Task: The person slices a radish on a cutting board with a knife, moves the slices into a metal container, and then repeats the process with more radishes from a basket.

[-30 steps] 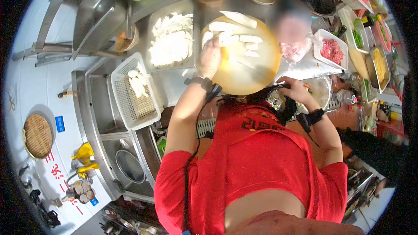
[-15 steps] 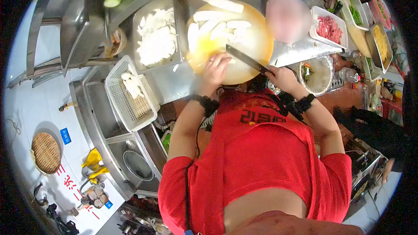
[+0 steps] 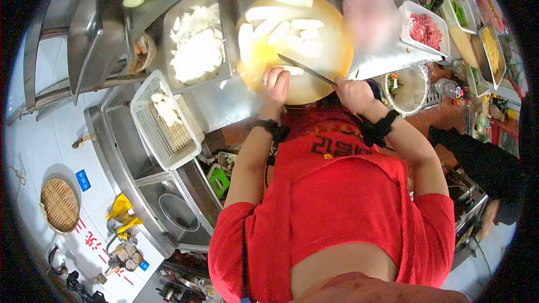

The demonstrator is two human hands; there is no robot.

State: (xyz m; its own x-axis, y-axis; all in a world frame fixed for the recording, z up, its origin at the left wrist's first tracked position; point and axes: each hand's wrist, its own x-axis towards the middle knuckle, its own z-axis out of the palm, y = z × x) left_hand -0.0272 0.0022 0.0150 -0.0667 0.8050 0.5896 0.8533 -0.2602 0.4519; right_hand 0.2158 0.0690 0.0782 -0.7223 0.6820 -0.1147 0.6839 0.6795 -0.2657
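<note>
A round cutting board lies on the steel counter under both hands. My right hand is closed round the handle of a kitchen knife, whose blade slants up and left over the board. Beneath the blade rests a white vegetable piece. My left hand has its fingers curled at the left end of that piece, close to the blade. Several more long white vegetable pieces lie at the board's far side. Glare hides their detail.
Left of the board stands a steel tray of cut white slices. A white plastic basket with more white pieces is nearer the sink. On the right are a white tray of red meat and a lined bin.
The knife has shifted left and downward, its blade now over the white piece beside my left hand. My right hand has come slightly closer to my left. The view has shifted a little.
</note>
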